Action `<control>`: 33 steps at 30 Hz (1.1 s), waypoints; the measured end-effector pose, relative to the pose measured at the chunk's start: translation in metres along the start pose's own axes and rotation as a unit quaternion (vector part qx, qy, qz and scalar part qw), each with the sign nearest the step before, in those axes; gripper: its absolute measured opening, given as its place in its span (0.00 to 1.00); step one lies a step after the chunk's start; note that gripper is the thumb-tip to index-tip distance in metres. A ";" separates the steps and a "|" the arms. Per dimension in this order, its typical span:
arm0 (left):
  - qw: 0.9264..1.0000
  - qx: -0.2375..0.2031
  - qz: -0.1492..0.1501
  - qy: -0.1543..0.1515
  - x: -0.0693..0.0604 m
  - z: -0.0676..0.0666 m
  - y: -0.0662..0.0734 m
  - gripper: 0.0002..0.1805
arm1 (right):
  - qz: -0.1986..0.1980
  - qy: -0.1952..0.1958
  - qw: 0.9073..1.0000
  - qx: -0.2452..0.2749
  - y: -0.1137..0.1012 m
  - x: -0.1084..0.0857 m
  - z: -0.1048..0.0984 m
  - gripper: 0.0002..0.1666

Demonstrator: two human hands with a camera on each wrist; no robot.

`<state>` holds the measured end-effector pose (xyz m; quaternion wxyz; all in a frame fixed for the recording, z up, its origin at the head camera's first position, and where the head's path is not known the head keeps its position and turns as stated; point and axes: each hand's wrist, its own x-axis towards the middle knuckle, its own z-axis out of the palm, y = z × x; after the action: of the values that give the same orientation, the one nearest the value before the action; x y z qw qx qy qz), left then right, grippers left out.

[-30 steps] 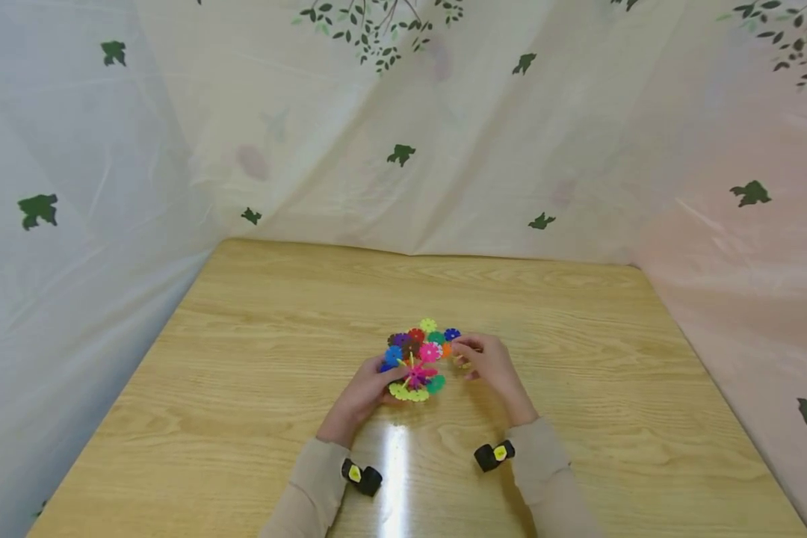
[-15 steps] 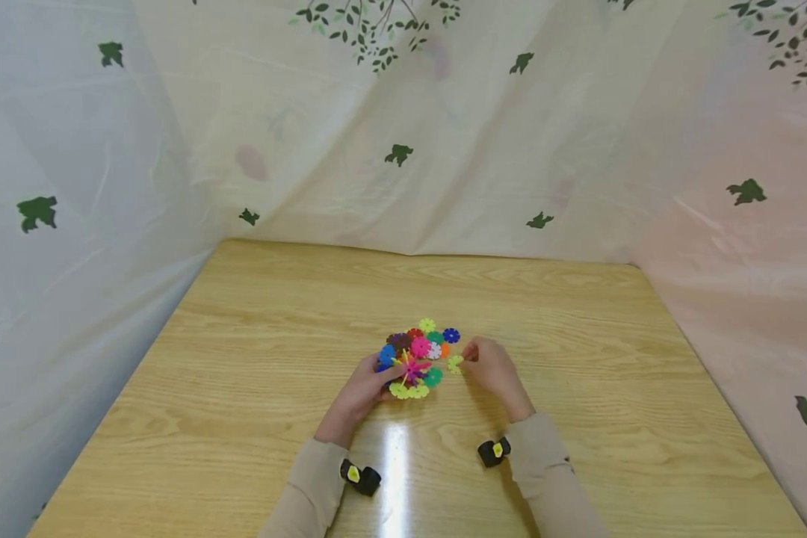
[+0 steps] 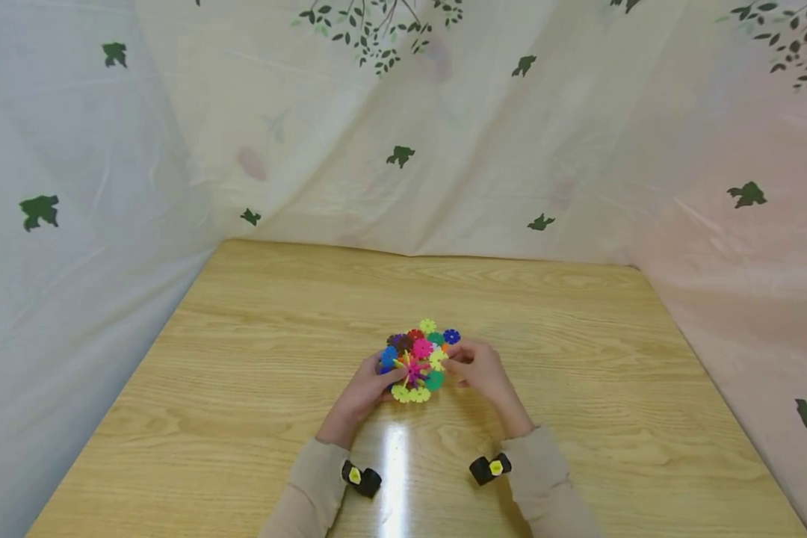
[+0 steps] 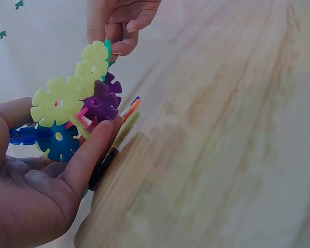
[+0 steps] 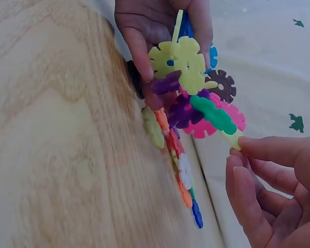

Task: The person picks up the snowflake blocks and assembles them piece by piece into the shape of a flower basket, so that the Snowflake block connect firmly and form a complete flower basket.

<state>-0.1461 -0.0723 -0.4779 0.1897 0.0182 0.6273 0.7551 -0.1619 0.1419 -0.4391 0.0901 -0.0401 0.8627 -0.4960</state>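
Observation:
A cluster of notched plastic snowflake discs point(image 3: 422, 347), joined in pink, purple, blue, brown, green and yellow, is gripped at its left side by my left hand point(image 3: 365, 390). Its thumb lies over the front in the head view. My right hand point(image 3: 486, 371) pinches a pale yellow notched disc point(image 3: 438, 360) between thumb and fingers, at the cluster's right side. In the right wrist view that yellow disc point(image 5: 232, 139) stands edge-on close to a green disc point(image 5: 214, 114); whether it is slotted in cannot be told. The left palm point(image 4: 31, 201) faces up under the cluster.
The wooden table point(image 3: 276, 321) spreads out beneath the hands. A row of joined discs, with a white disc point(image 5: 184, 171) and a blue disc point(image 5: 197, 213), extends beyond the cluster. Pale curtains point(image 3: 444, 149) with leaf and bird prints surround the table's back and sides.
The right hand drew slightly away to the right with the yellow disc, then brought it left against the cluster's right side. The left hand has kept its grip and barely moved.

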 end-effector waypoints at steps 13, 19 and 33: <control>0.999 0.022 0.008 0.031 -0.001 0.004 -0.001 0.25 | -0.004 -0.020 0.999 -0.036 -0.008 -0.008 -0.003 0.05; 0.998 0.052 0.024 0.039 -0.001 0.006 -0.001 0.24 | -0.009 -0.015 0.999 -0.039 -0.006 -0.010 -0.003 0.05; 0.990 0.110 0.067 0.054 -0.003 0.012 0.000 0.16 | 0.000 -0.009 1.000 -0.005 0.004 -0.014 0.002 0.04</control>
<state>-0.1399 -0.0621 -0.4750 0.1011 0.0400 0.7131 0.6926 -0.1477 0.1444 -0.4421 0.0975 -0.0444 0.8644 -0.4913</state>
